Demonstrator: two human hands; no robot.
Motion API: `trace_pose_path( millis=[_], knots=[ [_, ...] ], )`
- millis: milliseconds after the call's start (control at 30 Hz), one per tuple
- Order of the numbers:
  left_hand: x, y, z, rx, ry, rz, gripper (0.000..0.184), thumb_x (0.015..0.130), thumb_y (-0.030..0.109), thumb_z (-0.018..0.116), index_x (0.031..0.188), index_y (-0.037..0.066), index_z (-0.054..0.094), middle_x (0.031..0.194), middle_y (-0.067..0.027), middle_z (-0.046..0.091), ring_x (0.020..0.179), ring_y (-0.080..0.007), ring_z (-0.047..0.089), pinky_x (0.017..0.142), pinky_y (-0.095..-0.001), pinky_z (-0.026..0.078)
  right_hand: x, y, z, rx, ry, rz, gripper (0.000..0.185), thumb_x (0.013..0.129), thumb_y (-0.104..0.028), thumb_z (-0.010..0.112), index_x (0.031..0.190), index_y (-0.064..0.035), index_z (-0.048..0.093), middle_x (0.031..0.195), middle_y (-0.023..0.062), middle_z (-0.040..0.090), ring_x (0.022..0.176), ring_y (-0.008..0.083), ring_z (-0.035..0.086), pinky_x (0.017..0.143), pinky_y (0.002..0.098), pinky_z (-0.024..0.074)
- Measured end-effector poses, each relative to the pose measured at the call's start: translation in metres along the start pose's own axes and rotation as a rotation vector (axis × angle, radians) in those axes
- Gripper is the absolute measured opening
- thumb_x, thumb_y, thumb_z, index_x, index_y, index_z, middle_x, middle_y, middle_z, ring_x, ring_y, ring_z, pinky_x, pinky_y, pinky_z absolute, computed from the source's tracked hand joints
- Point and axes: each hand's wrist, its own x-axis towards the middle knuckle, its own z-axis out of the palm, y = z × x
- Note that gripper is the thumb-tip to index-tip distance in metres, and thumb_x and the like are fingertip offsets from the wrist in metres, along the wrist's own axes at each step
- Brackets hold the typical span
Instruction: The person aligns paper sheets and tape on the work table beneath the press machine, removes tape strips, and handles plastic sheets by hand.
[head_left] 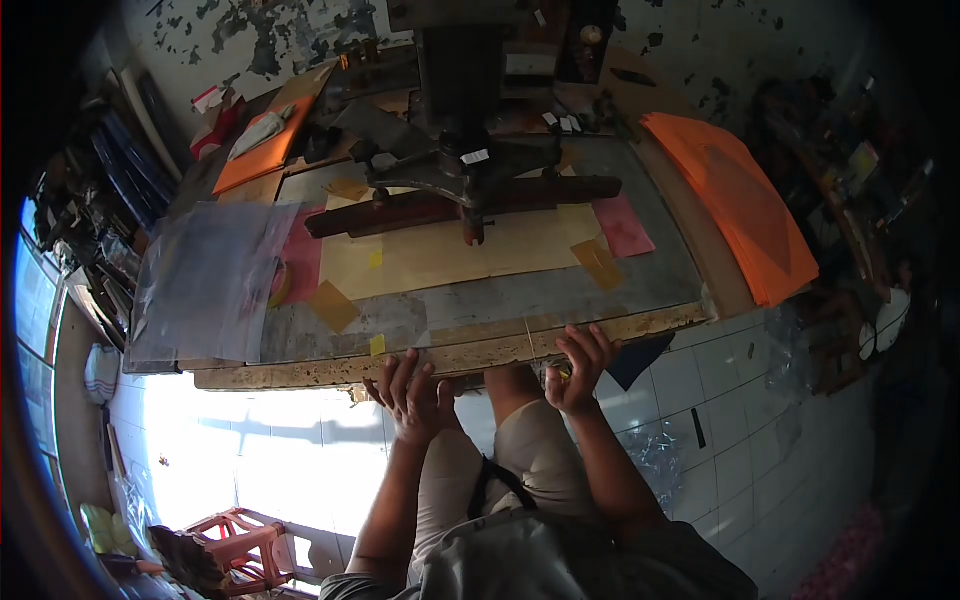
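My left hand [408,400] rests at the front edge of the worktable, fingers apart and nothing held. Farther right, my right hand [580,368] touches the same worn wooden edge [290,374], its fingers loosely bent and spread. A small thing by its thumb is too dark to make out. Beyond both hands lies a grey plate [480,302] carrying a pale yellow sheet [430,262], with tan tape pieces [333,306] at its corners. Above the sheet stands a dark press [462,160] with a long reddish bar [560,192]. Pink sheets [624,226] show at both sides.
Clear plastic sheets [205,285] lie at the left of the table. Orange folded stacks [735,205] sit at the right, and an orange sheet with a cloth [262,135] at the back left. A red plastic stool [245,548] stands on the tiled floor.
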Motion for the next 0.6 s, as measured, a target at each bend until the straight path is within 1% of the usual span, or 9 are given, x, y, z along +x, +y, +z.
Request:
trace_pose_path(
  millis=[200,300,367,433,467,533,600],
  knots=[
    [0.001,0.001,-0.003,-0.011,-0.009,-0.010,0.046,0.095,0.032,0.069,0.137,0.019,0.055,0.150,-0.0112,0.058,0.148,-0.0372,0.042,0.128,-0.0606,0.010,0.002,-0.002,-0.002,0.000,-0.008,0.010,0.046,0.107,-0.050,0.048,0.131,-0.0119,0.059,0.143,0.0093,0.058,0.147,0.0336,0.040,0.128,0.0569,0.0077],
    [0.003,0.003,-0.007,-0.014,-0.031,-0.025,0.046,0.096,0.032,0.069,0.138,0.018,0.056,0.151,-0.0112,0.058,0.148,-0.0374,0.042,0.127,-0.0609,0.012,0.002,-0.003,-0.002,0.046,0.001,0.041,0.041,0.106,-0.046,0.052,0.132,-0.0153,0.061,0.144,0.0073,0.060,0.146,0.0330,0.043,0.128,0.0567,0.0068],
    [0.004,0.004,-0.009,-0.026,-0.040,-0.038,0.047,0.096,0.031,0.070,0.138,0.018,0.056,0.151,-0.0113,0.058,0.148,-0.0377,0.043,0.127,-0.0613,0.014,0.003,-0.004,-0.004,0.058,-0.015,0.051,0.042,0.106,-0.046,0.052,0.133,-0.0151,0.061,0.145,0.0075,0.060,0.146,0.0332,0.043,0.127,0.0567,0.0067],
    [0.011,0.006,-0.014,-0.060,-0.048,-0.046,0.046,0.094,0.029,0.073,0.136,0.017,0.058,0.150,-0.0089,0.059,0.147,-0.0350,0.044,0.128,-0.0597,0.013,0.005,-0.006,-0.007,0.068,-0.033,0.060,0.043,0.105,-0.046,0.053,0.134,-0.0148,0.061,0.145,0.0078,0.059,0.147,0.0335,0.043,0.127,0.0569,0.0066],
    [0.013,0.008,-0.017,-0.078,-0.049,-0.048,0.046,0.093,0.028,0.074,0.135,0.017,0.059,0.149,-0.0076,0.060,0.147,-0.0337,0.045,0.129,-0.0589,0.013,0.005,-0.007,-0.009,0.070,-0.048,0.064,0.043,0.105,-0.046,0.053,0.134,-0.0146,0.061,0.146,0.0079,0.059,0.147,0.0336,0.043,0.127,0.0569,0.0069],
    [0.014,0.008,-0.019,-0.071,-0.068,-0.048,0.046,0.092,0.028,0.074,0.135,0.017,0.060,0.150,-0.0086,0.060,0.146,-0.0338,0.046,0.128,-0.0585,0.014,0.007,-0.007,-0.012,0.070,-0.071,0.070,0.044,0.105,-0.046,0.053,0.135,-0.0142,0.061,0.146,0.0080,0.059,0.147,0.0337,0.043,0.127,0.0570,0.0075],
    [0.014,0.009,-0.022,-0.067,-0.088,-0.054,0.046,0.092,0.028,0.074,0.135,0.016,0.061,0.150,-0.0088,0.059,0.146,-0.0336,0.046,0.128,-0.0580,0.014,0.008,-0.008,-0.015,0.066,-0.090,0.073,0.045,0.105,-0.046,0.053,0.136,-0.0138,0.061,0.147,0.0081,0.058,0.146,0.0342,0.043,0.126,0.0583,0.0105]
  ],
)
